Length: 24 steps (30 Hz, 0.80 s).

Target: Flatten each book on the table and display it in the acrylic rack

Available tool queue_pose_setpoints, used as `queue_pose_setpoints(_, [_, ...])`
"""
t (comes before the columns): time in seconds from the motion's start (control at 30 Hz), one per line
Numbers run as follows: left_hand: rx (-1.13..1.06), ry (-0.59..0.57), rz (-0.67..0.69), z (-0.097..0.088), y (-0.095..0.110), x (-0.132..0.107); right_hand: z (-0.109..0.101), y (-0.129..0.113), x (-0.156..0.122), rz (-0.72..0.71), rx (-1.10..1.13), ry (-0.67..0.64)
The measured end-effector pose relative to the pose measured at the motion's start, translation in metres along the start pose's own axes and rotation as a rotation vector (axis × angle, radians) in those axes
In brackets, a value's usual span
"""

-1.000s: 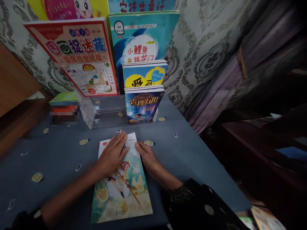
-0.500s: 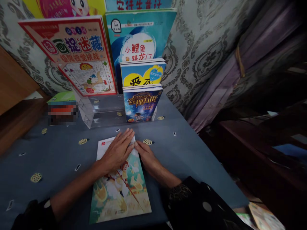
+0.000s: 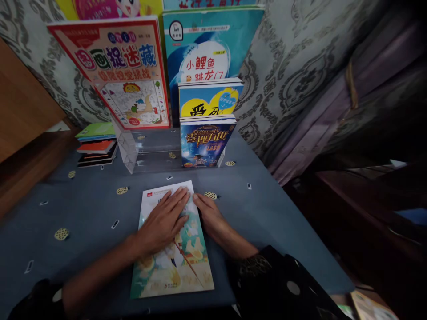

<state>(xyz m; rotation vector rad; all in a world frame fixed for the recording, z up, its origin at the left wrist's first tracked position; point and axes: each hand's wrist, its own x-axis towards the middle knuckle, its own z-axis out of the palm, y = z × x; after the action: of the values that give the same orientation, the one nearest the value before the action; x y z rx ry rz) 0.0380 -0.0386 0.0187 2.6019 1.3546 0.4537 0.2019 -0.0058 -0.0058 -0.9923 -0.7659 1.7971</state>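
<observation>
A thin illustrated paperback book (image 3: pixel 191 269) lies flat on the blue-grey tablecloth, cover up. It has a white top and a green and cream picture of a figure with a long staff. My left hand (image 3: pixel 167 218) rests palm down across the upper cover, fingers stretched out, hiding part of the title. At the upper right edge of the book, my right hand (image 3: pixel 211 218) has its fingers pressed together on the border; its lower fingers are hidden.
Beyond the book, a clear acrylic rack (image 3: pixel 128 153) holds several upright books, including a dark blue one (image 3: pixel 205 144) and a red-bordered one (image 3: pixel 133 75). Several books form a stack (image 3: pixel 96 146) at the left. A purple curtain (image 3: pixel 300 142) hangs past the table's right edge.
My left hand's fingers have slid slightly down the cover, and the thumb has moved away from the right hand. My right hand stays at the book's edge. The camera view has shifted a little.
</observation>
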Motion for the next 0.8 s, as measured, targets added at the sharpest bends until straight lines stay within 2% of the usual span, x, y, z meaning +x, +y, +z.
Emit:
queue_pose_setpoints(0.13, [0.025,0.056,-0.084,0.003,-0.012,-0.027,0.0,0.0,-0.001,0.005,-0.029,-0.015])
queue_pose_setpoints(0.23, [-0.032,0.167,-0.276,0.005,-0.026,-0.043,-0.001,0.001,-0.001,0.005,-0.045,-0.034])
queue_pose_setpoints(0.33, [-0.196,0.321,-0.474,0.002,-0.036,-0.049,0.0,0.001,-0.001,-0.002,-0.023,-0.041])
queue_pose_setpoints(0.47, [-0.581,0.507,-0.711,-0.002,-0.039,-0.044,0.001,0.003,0.0,-0.029,-0.019,-0.016])
queue_pose_setpoints(0.57, [-0.884,0.578,-0.89,-0.003,-0.035,-0.037,0.0,0.006,0.0,-0.054,-0.039,0.016])
queue_pose_setpoints(0.63, [-0.977,0.617,-0.979,-0.003,-0.031,-0.031,-0.001,0.008,0.001,-0.068,-0.039,0.048])
queue_pose_setpoints(0.7, [-1.041,0.64,-1.005,-0.004,-0.027,-0.024,-0.002,0.008,0.002,-0.094,-0.027,0.084])
queue_pose_setpoints(0.8, [-1.217,0.613,-0.947,-0.009,-0.021,-0.014,-0.003,0.007,0.003,-0.152,-0.031,0.135])
